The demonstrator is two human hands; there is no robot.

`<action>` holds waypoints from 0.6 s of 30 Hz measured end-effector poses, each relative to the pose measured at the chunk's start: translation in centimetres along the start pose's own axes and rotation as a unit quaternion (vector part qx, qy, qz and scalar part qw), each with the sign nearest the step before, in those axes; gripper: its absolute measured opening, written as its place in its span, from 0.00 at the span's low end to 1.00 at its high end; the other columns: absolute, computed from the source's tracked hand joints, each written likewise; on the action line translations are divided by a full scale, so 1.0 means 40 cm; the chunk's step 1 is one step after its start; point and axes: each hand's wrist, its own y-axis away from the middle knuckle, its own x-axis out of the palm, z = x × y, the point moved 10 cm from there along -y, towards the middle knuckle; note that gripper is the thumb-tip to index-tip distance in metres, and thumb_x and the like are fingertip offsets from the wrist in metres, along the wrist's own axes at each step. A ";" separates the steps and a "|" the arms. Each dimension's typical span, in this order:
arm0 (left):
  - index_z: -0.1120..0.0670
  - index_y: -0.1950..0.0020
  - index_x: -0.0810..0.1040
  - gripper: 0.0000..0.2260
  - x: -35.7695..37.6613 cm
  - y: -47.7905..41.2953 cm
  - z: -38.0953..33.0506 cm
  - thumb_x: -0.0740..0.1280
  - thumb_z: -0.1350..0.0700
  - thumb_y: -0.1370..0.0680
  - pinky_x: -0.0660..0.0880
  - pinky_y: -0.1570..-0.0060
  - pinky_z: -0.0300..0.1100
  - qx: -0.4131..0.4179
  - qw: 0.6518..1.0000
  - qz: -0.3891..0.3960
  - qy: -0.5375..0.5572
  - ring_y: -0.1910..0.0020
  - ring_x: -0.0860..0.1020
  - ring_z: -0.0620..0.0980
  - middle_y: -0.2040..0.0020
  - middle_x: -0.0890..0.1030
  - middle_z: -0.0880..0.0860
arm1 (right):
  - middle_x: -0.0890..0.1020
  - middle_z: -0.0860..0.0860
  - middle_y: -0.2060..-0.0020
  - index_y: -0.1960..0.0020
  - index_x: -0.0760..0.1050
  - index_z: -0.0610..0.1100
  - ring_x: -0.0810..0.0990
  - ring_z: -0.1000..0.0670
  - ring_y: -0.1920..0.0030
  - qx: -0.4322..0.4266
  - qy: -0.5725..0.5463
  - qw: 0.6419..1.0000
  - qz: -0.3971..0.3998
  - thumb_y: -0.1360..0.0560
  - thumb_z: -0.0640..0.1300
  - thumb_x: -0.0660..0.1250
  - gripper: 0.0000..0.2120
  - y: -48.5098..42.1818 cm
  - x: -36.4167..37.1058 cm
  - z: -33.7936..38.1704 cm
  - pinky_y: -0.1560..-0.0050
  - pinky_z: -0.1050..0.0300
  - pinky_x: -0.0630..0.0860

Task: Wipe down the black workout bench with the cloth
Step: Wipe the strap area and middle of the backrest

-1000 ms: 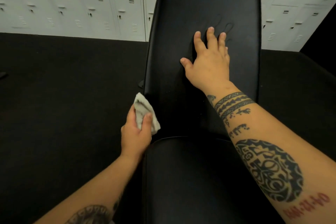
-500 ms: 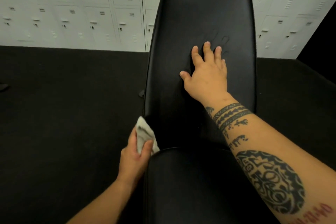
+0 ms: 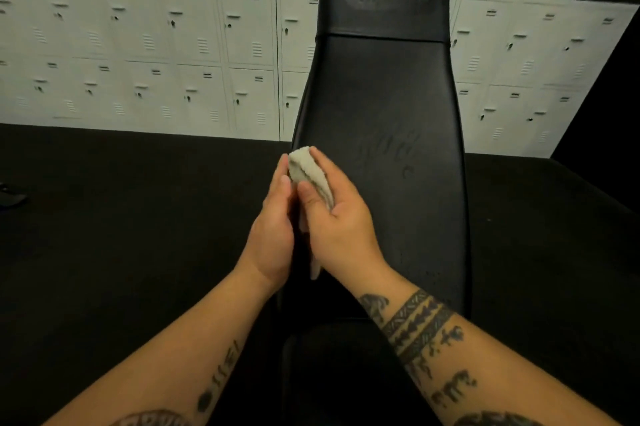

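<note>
The black workout bench (image 3: 388,107) runs up the middle of the view, its inclined back pad rising away from me and the seat pad near the bottom edge. A small folded off-white cloth (image 3: 306,169) sits between both hands over the pad's lower left edge. My right hand (image 3: 337,218) holds the cloth, thumb across it and fingers behind. My left hand (image 3: 275,228) lies against the cloth's left side with its fingers fairly straight. A faint handprint smudge shows on the pad just right of the hands.
Black rubber floor (image 3: 121,235) spreads on both sides of the bench. White metal lockers (image 3: 156,51) line the far wall behind it. A dark object (image 3: 10,199) lies on the floor at the far left edge.
My right hand left the back pad and came down left to the cloth. My left hand rose with the cloth from the gap beside the seat. The view tilted upward.
</note>
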 end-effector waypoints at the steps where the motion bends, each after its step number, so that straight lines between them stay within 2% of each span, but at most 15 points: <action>1: 0.37 0.27 0.73 0.21 -0.007 -0.021 -0.013 0.55 0.37 0.18 0.62 0.25 0.56 0.016 0.999 -0.005 -0.038 0.25 0.69 0.51 0.24 0.72 0.51 | 0.73 0.53 0.42 0.29 0.71 0.56 0.80 0.52 0.46 -0.011 0.048 0.998 -0.033 0.20 0.51 0.64 0.20 -0.021 -0.043 0.006 0.41 0.51 0.78; 2: 0.34 0.31 0.75 0.18 -0.030 -0.038 -0.027 0.55 0.38 0.18 0.62 0.24 0.55 0.029 0.996 -0.034 -0.080 0.24 0.68 0.47 0.24 0.71 0.48 | 0.71 0.52 0.44 0.29 0.71 0.55 0.81 0.48 0.48 -0.009 0.100 0.993 -0.068 0.20 0.51 0.63 0.19 -0.050 -0.092 0.001 0.40 0.48 0.77; 3: 0.35 0.32 0.77 0.17 -0.063 -0.053 -0.036 0.55 0.41 0.18 0.63 0.25 0.53 0.035 0.991 -0.080 -0.106 0.26 0.68 0.44 0.26 0.72 0.44 | 0.68 0.51 0.44 0.28 0.70 0.55 0.80 0.45 0.48 0.005 0.141 0.985 -0.102 0.19 0.52 0.61 0.19 -0.084 -0.145 -0.012 0.39 0.47 0.76; 5: 0.43 0.28 0.76 0.17 -0.119 -0.078 0.009 0.59 0.47 0.16 0.67 0.27 0.51 -0.035 0.983 -0.146 -0.103 0.32 0.72 0.42 0.32 0.76 0.41 | 0.66 0.47 0.40 0.26 0.65 0.54 0.77 0.41 0.43 0.039 0.230 0.960 -0.156 0.19 0.53 0.57 0.21 -0.156 -0.247 -0.045 0.36 0.44 0.72; 8: 0.44 0.25 0.72 0.19 -0.154 -0.092 0.161 0.61 0.44 0.17 0.71 0.31 0.54 -0.185 0.967 -0.118 -0.133 0.35 0.75 0.50 0.31 0.76 0.47 | 0.63 0.45 0.28 0.20 0.52 0.47 0.64 0.39 0.32 0.068 0.398 0.896 -0.183 0.19 0.51 0.57 0.30 -0.235 -0.336 -0.091 0.32 0.41 0.62; 10: 0.39 0.23 0.67 0.22 -0.155 -0.085 0.236 0.60 0.40 0.18 0.71 0.31 0.58 -0.228 0.961 -0.083 -0.134 0.31 0.74 0.53 0.27 0.73 0.47 | 0.65 0.45 0.29 0.22 0.58 0.46 0.64 0.40 0.34 0.052 0.424 0.884 -0.190 0.20 0.48 0.60 0.28 -0.259 -0.346 -0.107 0.33 0.43 0.62; 12: 0.36 0.23 0.63 0.23 -0.157 -0.084 0.279 0.58 0.38 0.18 0.68 0.28 0.59 -0.226 0.966 -0.078 -0.095 0.27 0.70 0.53 0.24 0.69 0.46 | 0.69 0.45 0.35 0.28 0.69 0.48 0.66 0.40 0.38 -0.006 0.425 0.889 -0.170 0.22 0.45 0.64 0.22 -0.265 -0.311 -0.110 0.36 0.45 0.66; 14: 0.35 0.23 0.63 0.24 -0.152 -0.080 0.306 0.59 0.36 0.19 0.66 0.27 0.59 -0.228 0.969 -0.073 -0.055 0.26 0.69 0.52 0.23 0.69 0.45 | 0.72 0.44 0.41 0.34 0.75 0.48 0.69 0.39 0.44 -0.083 0.432 0.891 -0.112 0.24 0.43 0.67 0.19 -0.247 -0.242 -0.111 0.40 0.43 0.70; 16: 0.34 0.25 0.67 0.27 -0.147 -0.067 0.326 0.61 0.31 0.24 0.67 0.27 0.58 -0.239 0.968 -0.076 -0.024 0.28 0.72 0.51 0.26 0.73 0.45 | 0.74 0.44 0.45 0.37 0.78 0.48 0.71 0.38 0.49 -0.166 0.442 0.881 -0.034 0.26 0.41 0.69 0.18 -0.204 -0.172 -0.116 0.47 0.41 0.73; 18: 0.39 0.27 0.73 0.28 -0.148 -0.048 0.347 0.60 0.29 0.24 0.70 0.30 0.57 -0.259 0.962 -0.087 0.005 0.32 0.76 0.52 0.31 0.78 0.47 | 0.76 0.46 0.48 0.39 0.80 0.48 0.71 0.39 0.53 -0.232 0.463 0.855 0.038 0.27 0.40 0.71 0.16 -0.151 -0.130 -0.132 0.51 0.41 0.74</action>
